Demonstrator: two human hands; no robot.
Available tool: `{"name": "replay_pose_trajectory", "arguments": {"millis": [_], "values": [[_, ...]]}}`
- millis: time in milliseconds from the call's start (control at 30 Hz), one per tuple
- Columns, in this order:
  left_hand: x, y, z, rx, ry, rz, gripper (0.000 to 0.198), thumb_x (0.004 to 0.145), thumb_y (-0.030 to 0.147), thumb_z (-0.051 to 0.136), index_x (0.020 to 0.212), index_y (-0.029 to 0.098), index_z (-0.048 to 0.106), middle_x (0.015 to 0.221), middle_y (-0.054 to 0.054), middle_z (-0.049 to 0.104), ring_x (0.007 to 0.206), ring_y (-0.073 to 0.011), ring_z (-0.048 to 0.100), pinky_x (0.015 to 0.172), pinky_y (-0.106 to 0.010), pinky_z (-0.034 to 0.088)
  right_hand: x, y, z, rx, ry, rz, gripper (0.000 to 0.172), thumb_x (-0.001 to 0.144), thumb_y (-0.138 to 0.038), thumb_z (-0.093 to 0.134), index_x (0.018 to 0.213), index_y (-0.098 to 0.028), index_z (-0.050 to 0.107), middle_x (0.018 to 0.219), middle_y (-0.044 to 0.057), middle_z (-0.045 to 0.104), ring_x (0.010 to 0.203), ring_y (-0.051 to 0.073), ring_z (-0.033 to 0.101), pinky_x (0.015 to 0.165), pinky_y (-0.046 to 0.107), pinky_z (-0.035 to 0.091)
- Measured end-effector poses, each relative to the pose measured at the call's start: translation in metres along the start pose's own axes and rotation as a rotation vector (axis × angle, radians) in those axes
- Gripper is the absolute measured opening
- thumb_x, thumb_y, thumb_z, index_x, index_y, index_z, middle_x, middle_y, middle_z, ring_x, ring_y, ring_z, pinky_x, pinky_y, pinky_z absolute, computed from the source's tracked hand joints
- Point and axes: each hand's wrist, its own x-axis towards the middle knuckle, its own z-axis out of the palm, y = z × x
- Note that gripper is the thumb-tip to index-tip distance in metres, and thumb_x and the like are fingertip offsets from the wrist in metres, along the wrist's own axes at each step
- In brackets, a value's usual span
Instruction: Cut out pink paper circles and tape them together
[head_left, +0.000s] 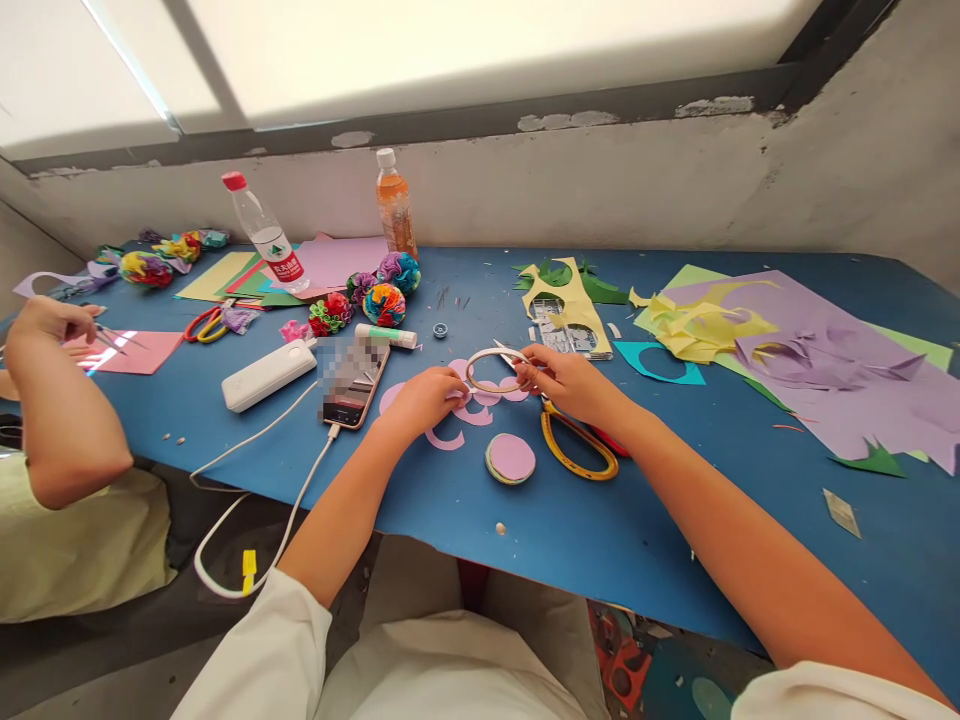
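My right hand (562,380) pinches a thin pale ring (469,375), held just over the pink paper cutouts (448,440). With its fingers drawn together, my left hand (431,400) rests at those curved pieces; its fingertips partly hide whatever they grip. Large scissors (577,450) with yellow and red handles lie under my right hand, their blade tip showing past the ring. Nearer to me is a round stack of paper discs (511,458), pink on top.
Left of my hands are a phone (356,380) on a white cable, a power bank (268,376) and a glue stick (386,335). Two bottles (396,205) stand behind paper flowers (384,304). Purple paper scraps (840,350) cover the right. A co-worker's arm (67,400) is at far left.
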Motion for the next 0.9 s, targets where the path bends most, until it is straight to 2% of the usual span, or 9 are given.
{"name": "replay_pose_trajectory", "arguments": {"millis": [500, 700, 900], "values": [[-0.001, 0.004, -0.005, 0.016, 0.003, -0.028, 0.02, 0.085, 0.02, 0.055, 0.098, 0.018, 0.071, 0.107, -0.007, 0.068, 0.096, -0.0204, 0.064, 0.085, -0.028, 0.05, 0.002, 0.005, 0.002, 0.021, 0.014, -0.009, 0.026, 0.089, -0.045, 0.043, 0.086, -0.021, 0.052, 0.075, 0.007, 0.071, 0.067, 0.021, 0.069, 0.066, 0.033, 0.053], [-0.002, 0.007, -0.001, 0.053, 0.0, -0.004, 0.023, 0.087, 0.021, 0.052, 0.101, 0.021, 0.071, 0.113, -0.006, 0.066, 0.104, -0.0199, 0.062, 0.089, -0.028, 0.049, 0.001, 0.006, 0.002, 0.004, 0.013, -0.01, 0.025, 0.089, -0.044, 0.043, 0.087, -0.021, 0.052, 0.075, 0.007, 0.07, 0.068, 0.021, 0.068, 0.066, 0.034, 0.052], [-0.007, 0.016, 0.002, 0.19, -0.058, -0.015, 0.043, 0.085, 0.009, 0.043, 0.118, 0.027, 0.064, 0.121, -0.005, 0.06, 0.105, -0.0197, 0.06, 0.079, -0.026, 0.051, 0.001, 0.005, 0.003, 0.013, 0.015, -0.008, 0.022, 0.089, -0.042, 0.043, 0.087, -0.022, 0.053, 0.076, 0.006, 0.071, 0.07, 0.021, 0.068, 0.067, 0.033, 0.052]]}}
